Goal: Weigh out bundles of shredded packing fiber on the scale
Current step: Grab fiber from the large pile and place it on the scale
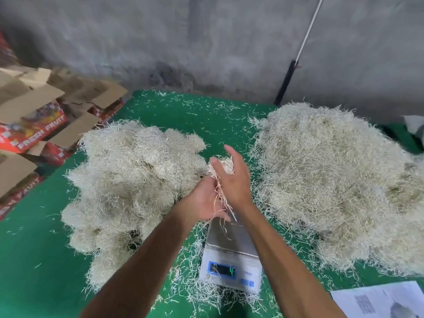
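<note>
A small bundle of shredded fiber [221,167] is held above the scale between both hands. My left hand [203,200] grips its lower part, with loose strands hanging from the palm. My right hand [231,177] presses against the bundle's right side with straight, spread fingers. The digital scale [230,260] sits below on the green table [41,260]; its steel platform carries only a few stray strands, and its display is lit. A heap of rounded fiber bundles [133,180] lies to the left. A large loose fiber pile [339,180] lies to the right.
Red fruit cartons and open cardboard flaps [34,125] are stacked at the left edge. Printed paper sheets [378,299] lie at the front right corner. A white rod with a black handle [296,63] leans on the concrete wall behind. Loose shreds litter the table around the scale.
</note>
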Demonstrator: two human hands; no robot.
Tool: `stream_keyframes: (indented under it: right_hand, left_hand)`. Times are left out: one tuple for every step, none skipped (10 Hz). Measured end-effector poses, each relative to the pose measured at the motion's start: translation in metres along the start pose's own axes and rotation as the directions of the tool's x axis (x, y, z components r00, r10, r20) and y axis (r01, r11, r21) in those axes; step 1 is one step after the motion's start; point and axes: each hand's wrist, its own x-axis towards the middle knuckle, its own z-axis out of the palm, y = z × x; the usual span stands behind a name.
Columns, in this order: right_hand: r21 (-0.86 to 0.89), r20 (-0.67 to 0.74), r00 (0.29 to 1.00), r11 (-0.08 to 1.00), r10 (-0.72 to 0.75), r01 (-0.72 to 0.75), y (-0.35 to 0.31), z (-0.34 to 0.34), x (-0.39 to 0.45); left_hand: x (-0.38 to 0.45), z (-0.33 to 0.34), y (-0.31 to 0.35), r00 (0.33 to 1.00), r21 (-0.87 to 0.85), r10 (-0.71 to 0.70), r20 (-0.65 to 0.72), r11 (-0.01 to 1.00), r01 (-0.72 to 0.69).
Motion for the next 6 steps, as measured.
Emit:
stream_keyframes:
  right_hand:
    - [-0.050, 0.091, 0.991, 0.993, -0.102, 0.107, -0.004, -0.013, -0.010]
    - [-0.041, 0.162, 0.918, 0.927, -0.362, 0.372, -0.009, 0.007, -0.026]
    - [-0.033, 0.098, 0.963, 0.966, -0.253, 0.257, -0.026, 0.000, -0.005]
    - [-0.087, 0.172, 0.941, 0.947, -0.291, 0.309, -0.018, -0.014, 0.002]
    - [-0.108, 0.311, 0.836, 0.858, -0.452, 0.503, -0.022, 0.009, -0.016]
    - [-0.184, 0.235, 0.891, 0.883, -0.388, 0.432, -0.039, 0.020, -0.002]
  left_hand:
    - [-0.006, 0.003, 0.030, 0.993, -0.378, 0.039, -0.108, 0.922, -0.077]
    - [-0.001, 0.005, 0.023, 0.981, -0.360, 0.067, -0.183, 0.924, -0.130]
    - [-0.007, 0.009, 0.005, 0.996, -0.056, 0.055, -0.074, 0.997, -0.059]
    - [-0.019, -0.014, 0.023, 0.950, -0.012, 0.285, -0.129, 0.957, -0.289]
    - [-0.015, -0.045, 0.013, 0.903, 0.298, 0.348, -0.252, 0.916, -0.270]
    - [-0.004, -0.054, -0.011, 0.706, 0.933, 0.708, -0.013, 0.263, -0.246]
